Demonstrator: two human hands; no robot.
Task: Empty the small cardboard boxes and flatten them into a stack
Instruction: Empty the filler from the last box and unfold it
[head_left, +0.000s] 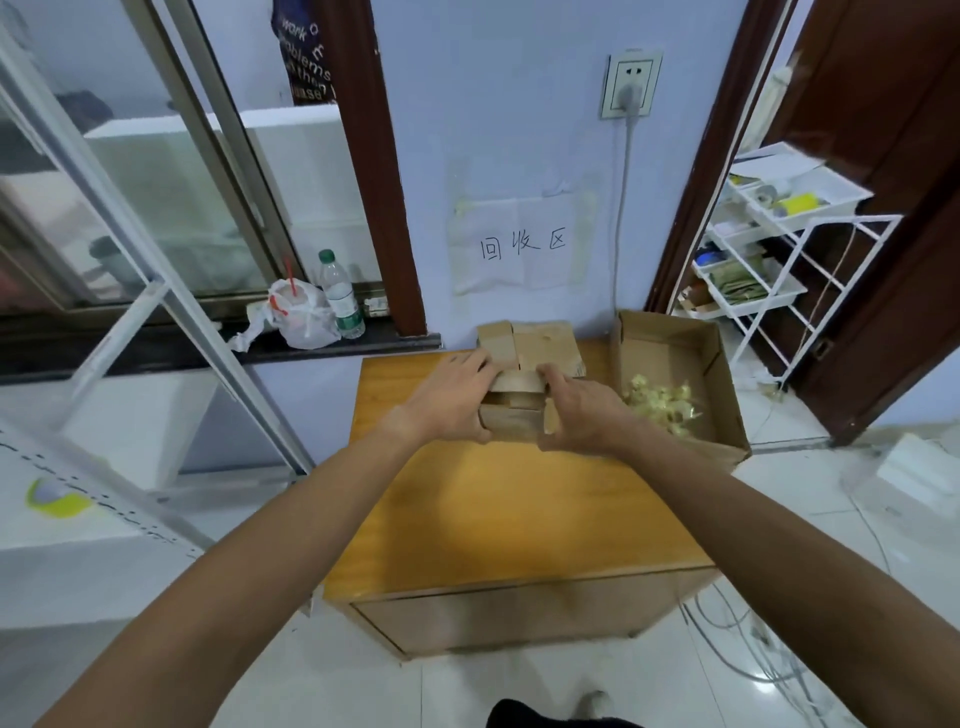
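Cardboard box: on desk, flaps open.
Left hand: gripping left side.
Right hand: gripping right side.

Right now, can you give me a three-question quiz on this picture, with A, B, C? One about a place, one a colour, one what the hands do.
1. Where does the big open box sit? A) on the floor B) on the wooden cabinet C) on the windowsill
2. What colour is the cap of the water bottle? A) red B) green C) blue
3. What are the left hand and right hand doing? A) hanging idle B) lifting the bottle C) gripping the small cardboard box
1 B: it stands on the cabinet top, right of the hands. 2 B: the cap is green. 3 C: both hands' fingers curl round it.
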